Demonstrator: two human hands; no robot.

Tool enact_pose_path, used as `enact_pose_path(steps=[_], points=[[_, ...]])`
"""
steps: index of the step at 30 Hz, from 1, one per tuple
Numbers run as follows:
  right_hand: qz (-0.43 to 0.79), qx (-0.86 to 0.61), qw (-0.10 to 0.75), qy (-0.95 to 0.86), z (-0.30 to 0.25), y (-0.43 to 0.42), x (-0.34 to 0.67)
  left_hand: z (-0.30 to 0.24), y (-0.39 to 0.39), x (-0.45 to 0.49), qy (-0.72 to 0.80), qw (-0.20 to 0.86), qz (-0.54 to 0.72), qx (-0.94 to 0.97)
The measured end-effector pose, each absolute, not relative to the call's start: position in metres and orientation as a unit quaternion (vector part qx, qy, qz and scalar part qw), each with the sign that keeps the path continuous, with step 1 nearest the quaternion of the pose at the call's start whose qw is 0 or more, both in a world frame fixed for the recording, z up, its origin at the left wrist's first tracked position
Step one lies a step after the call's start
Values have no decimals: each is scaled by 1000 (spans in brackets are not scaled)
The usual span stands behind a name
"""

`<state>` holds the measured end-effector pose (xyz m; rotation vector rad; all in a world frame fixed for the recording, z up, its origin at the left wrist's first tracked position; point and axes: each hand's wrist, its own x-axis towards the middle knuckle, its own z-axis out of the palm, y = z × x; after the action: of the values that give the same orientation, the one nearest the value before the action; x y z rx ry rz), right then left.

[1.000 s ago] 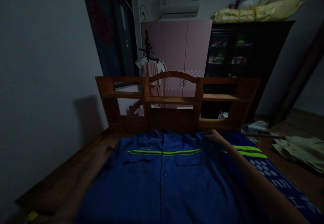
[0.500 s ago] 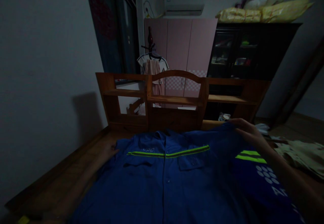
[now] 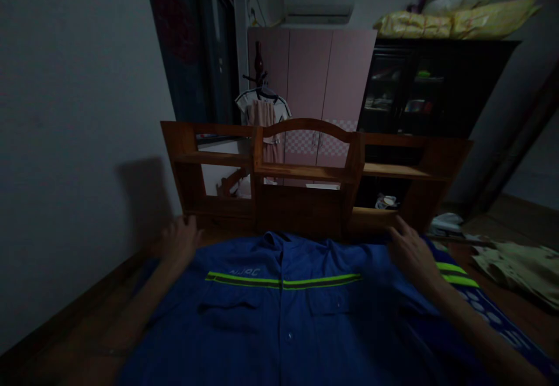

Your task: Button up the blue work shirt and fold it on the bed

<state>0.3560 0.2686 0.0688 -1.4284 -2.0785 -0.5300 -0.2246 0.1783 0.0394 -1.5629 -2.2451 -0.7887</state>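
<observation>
A blue work shirt (image 3: 283, 316) with a yellow-green stripe lies spread flat, front up, on the wooden bed (image 3: 78, 328), collar toward the headboard (image 3: 301, 176) at 12 o'clock. The left hand (image 3: 179, 240) rests at the shirt's shoulder at 10 o'clock, fingers loosely spread; a grip cannot be told. The right hand (image 3: 410, 252) lies palm down on the shoulder at 2 o'clock, fingers spread. A pale garment (image 3: 519, 264) lies at 3 o'clock.

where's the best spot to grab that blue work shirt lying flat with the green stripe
Probably at the two shoulder seams, coming down from above. The blue button-front work shirt lies flat, front up, collar toward the wooden headboard shelf, and the left hand and right hand already rest at those corners.
</observation>
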Motion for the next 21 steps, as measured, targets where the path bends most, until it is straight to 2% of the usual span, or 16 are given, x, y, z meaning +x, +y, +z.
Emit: enact_pose_path(steps=[2, 5, 9, 16, 21], points=[[-149, -511, 254, -808, 80, 265, 287, 45, 210, -182, -744, 120, -280, -595], [-111, -496, 231, -830, 81, 266, 187, 33, 251, -116, -650, 11, -316, -691], [-35, -505, 195, -840, 51, 276, 104, -4, 268, -68, -629, 5, -328, -705], [30, -527, 180, -830, 14, 300, 102, -40, 259, -90, -635, 10, -354, -687], [84, -532, 266, -800, 20, 316, 151, -39, 260, -95, -611, -14, -345, -712]])
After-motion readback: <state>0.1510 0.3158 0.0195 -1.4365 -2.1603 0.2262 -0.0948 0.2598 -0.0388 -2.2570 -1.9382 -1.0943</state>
